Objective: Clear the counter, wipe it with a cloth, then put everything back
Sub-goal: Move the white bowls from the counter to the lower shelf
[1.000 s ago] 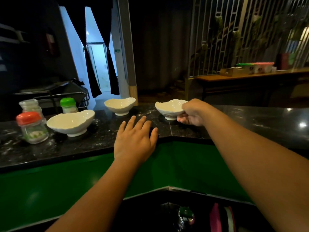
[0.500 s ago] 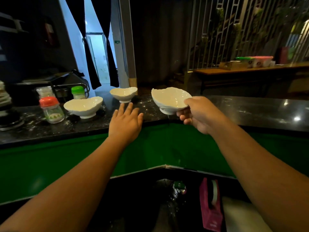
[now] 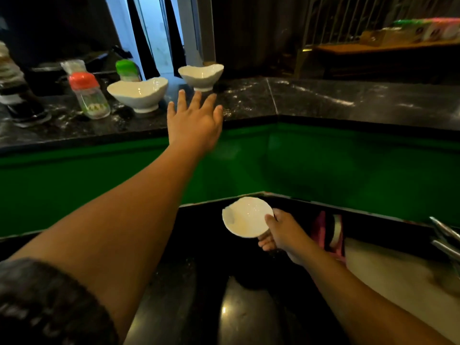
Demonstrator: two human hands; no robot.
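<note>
My right hand (image 3: 282, 235) grips a small white wavy-rimmed bowl (image 3: 246, 216) by its rim, low over the dark lower counter (image 3: 189, 290). My left hand (image 3: 194, 120) stretches flat, fingers spread, over the front edge of the black stone upper counter (image 3: 323, 100), just short of a small white bowl (image 3: 201, 76). A larger white bowl (image 3: 138, 93) stands to its left. Beside that stand a red-capped bottle (image 3: 88, 95) and a green-capped bottle (image 3: 127, 70).
A green panel (image 3: 323, 165) drops from the upper counter to the lower one. A pink tape dispenser (image 3: 328, 232), a white cloth-like surface (image 3: 388, 277) and metal tongs (image 3: 445, 240) lie at the lower right. A stack of dishes (image 3: 12, 78) stands far left.
My right hand lifted the small bowl off the upper counter and carried it down to the lower counter. My left hand moved forward toward the far small bowl.
</note>
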